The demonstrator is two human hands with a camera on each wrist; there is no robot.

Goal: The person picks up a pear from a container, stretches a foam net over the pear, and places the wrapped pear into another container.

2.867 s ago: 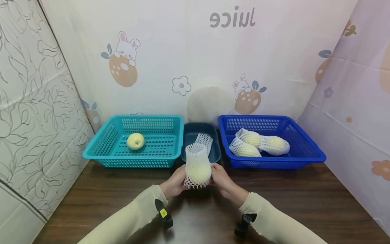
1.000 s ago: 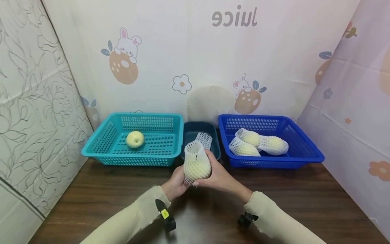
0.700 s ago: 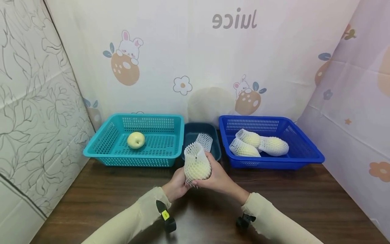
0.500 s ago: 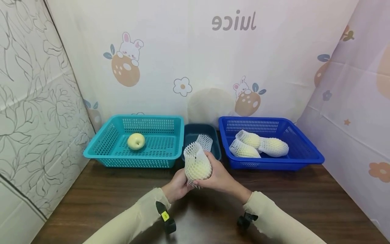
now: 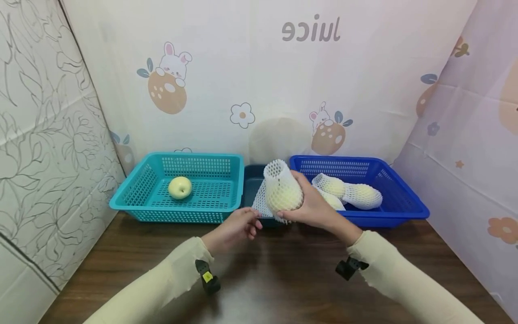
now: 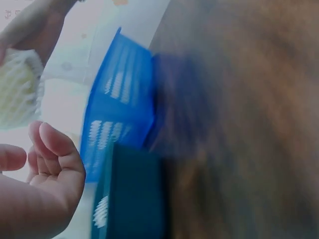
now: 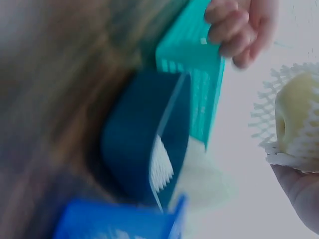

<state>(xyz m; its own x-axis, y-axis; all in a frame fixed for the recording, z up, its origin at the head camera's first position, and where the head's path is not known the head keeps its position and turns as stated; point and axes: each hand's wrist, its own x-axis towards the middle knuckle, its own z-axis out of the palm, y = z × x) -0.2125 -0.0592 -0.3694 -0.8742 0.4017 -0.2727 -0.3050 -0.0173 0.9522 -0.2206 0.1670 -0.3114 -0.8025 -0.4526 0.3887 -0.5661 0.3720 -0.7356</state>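
Note:
My right hand (image 5: 319, 209) grips a pale yellow apple (image 5: 285, 198) in a white foam net sleeve, lifted in front of the dark teal bin (image 5: 252, 173). The sleeve's mouth points up, and in the right wrist view the apple (image 7: 289, 112) shows bare at one end. My left hand (image 5: 232, 229) is apart from it, to the left, with loosely curled fingers and nothing in them. Another foam net sleeve (image 5: 261, 204) lies in the bin, partly hidden behind the held apple. A bare apple (image 5: 180, 187) sits in the turquoise basket (image 5: 176, 209).
On the right stands a blue basket (image 5: 404, 211) with several net-wrapped apples (image 5: 362, 196). The baskets and bin stand in a row at the back of the dark wooden table (image 5: 283, 274), against a printed cloth backdrop (image 5: 210, 58).
Both hands held the netted apple before. The left hand has let go and drawn back left; the right hand has carried the apple up and right towards the blue basket.

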